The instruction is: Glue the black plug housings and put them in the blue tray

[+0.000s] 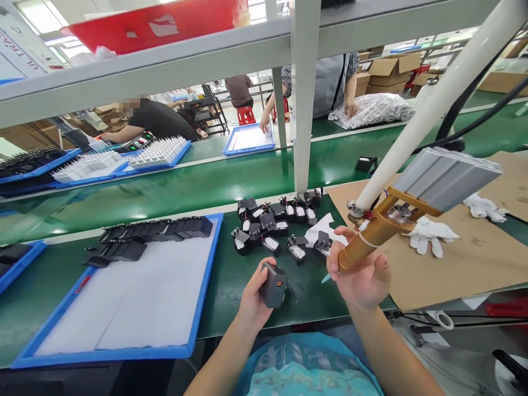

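In my left hand (258, 300) is a black power adapter (274, 286), held upright between thumb and fingers, with an orange port on the face toward me. My right hand (363, 275) is wrapped around the lower end of a gold cylindrical tool (365, 242), its thumb off to the right side. A finned grey metal block (449, 173) is fixed to the tool's upper end. A thin light-blue tip (326, 278) pokes out beside my right fingers; what it belongs to is hidden. Beyond my hands lie several opened black adapters (270, 243) with white insides, some with loose wires.
At left, a blue-rimmed tray (190, 330) carries a row of black adapters (165, 230). A white post (304, 110) and slanted pole (416, 126) stand ahead. White gloves (431, 236) lie on cardboard (474, 258) at right. Across the green belt (185, 192), other people work.
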{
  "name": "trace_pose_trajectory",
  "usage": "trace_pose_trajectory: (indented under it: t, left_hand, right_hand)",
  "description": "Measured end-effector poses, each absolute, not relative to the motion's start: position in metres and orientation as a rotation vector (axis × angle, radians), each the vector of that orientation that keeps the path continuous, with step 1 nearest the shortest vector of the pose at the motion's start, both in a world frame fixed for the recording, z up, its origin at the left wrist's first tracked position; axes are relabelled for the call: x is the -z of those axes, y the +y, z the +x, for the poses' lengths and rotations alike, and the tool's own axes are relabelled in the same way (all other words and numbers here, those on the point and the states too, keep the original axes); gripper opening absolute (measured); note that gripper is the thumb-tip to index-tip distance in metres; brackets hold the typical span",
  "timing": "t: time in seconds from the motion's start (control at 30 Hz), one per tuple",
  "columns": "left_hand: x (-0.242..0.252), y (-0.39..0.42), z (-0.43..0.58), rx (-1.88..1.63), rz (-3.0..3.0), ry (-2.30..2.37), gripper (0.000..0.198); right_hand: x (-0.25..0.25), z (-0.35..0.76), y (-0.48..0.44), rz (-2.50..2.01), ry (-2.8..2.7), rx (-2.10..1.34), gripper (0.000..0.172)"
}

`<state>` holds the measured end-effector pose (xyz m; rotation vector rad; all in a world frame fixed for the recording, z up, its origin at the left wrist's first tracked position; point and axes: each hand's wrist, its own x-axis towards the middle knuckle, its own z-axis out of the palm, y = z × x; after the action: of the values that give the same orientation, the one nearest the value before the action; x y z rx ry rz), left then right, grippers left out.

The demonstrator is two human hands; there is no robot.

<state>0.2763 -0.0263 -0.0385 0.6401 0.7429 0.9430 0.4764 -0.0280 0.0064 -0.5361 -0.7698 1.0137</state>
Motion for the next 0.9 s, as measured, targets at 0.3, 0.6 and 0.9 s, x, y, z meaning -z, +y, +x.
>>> trace_pose_trajectory:
  t: [0.3, 0.6, 0.9]
  left_hand:
    - [0.027, -0.027, 0.282, -0.942, 0.478, 0.545, 0.031]
    - [0.009, -0.017, 0.169, -0.995, 1.65, 1.803, 0.038]
    - [0.024, 0.02, 0.083, -0.359, 2.319, 2.443, 0.053]
  right_hand:
    - [-0.006, 0.481, -0.022, -0.577, -0.791, -0.969, 0.039]
    - [-0.001, 0.489, -0.019, -0.587, -0.786, -0.955, 0.038]
    - [0.004, 0.491, -0.016, -0.598, -0.766, -0.967, 0.038]
